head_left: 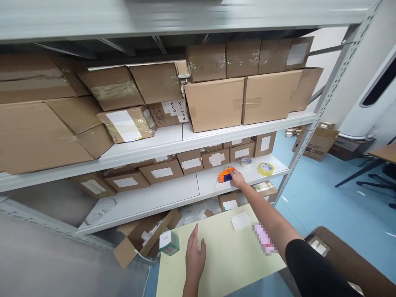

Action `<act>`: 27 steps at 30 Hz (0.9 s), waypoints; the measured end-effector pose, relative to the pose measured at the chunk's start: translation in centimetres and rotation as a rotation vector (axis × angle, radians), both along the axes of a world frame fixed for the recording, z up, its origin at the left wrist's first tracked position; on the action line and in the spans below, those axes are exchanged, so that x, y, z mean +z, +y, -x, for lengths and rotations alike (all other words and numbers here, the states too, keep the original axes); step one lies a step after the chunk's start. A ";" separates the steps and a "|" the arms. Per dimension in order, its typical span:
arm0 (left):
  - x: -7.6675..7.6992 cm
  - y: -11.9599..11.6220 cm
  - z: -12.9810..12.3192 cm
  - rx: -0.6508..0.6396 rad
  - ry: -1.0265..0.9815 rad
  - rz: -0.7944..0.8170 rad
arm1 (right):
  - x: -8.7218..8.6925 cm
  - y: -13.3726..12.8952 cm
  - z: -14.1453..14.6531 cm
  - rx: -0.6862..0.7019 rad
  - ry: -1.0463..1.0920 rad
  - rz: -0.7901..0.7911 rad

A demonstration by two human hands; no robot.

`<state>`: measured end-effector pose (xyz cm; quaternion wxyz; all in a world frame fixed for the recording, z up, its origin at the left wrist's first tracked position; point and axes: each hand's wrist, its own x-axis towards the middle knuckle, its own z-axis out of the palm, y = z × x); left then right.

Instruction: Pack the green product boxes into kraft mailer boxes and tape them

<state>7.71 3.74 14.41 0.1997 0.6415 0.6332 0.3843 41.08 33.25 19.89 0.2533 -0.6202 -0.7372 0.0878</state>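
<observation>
On the lower white shelf, my right hand point(237, 179) has its fingers closed around the handle end of an orange and dark blue tape dispenser point(224, 175). My right arm stretches out over the pale yellow table point(216, 247). Above that table, my left hand point(195, 252) is held with thumb apart and fingers straight, nothing in it. A small green and white box point(169, 242) stands just left of my left hand. Farther back on the table lie a white sheet of paper point(240, 220) and a blurred-out pink item point(264, 239).
A white tape roll point(246, 162) and a yellow tape roll point(265, 168) lie right of the dispenser. Labelled cartons point(161, 172) line the shelf behind. An open carton point(148, 235) stands left of the table. The metal shelf post point(305, 144) rises at right.
</observation>
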 end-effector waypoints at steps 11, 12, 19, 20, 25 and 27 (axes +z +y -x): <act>1.8 -2.5 -3.6 0.066 -0.006 -0.022 | 2.1 -7.3 0.9 0.212 -0.119 -0.255; 2.2 -2.5 -4.1 0.062 -0.009 -0.030 | 2.5 -8.5 1.1 0.242 -0.122 -0.291; 4.7 -2.7 -6.4 0.021 -0.021 -0.068 | 3.2 -16.0 1.4 0.317 -0.080 -0.405; 4.9 -2.8 -6.4 0.021 -0.017 -0.070 | 3.0 -16.9 1.3 0.318 -0.075 -0.420; 4.6 -3.4 -5.7 0.027 -0.023 -0.079 | 3.0 -21.8 0.6 0.221 -0.092 -0.506; 4.5 -3.7 -5.6 0.030 -0.042 -0.077 | 4.1 -23.6 0.0 0.161 -0.067 -0.521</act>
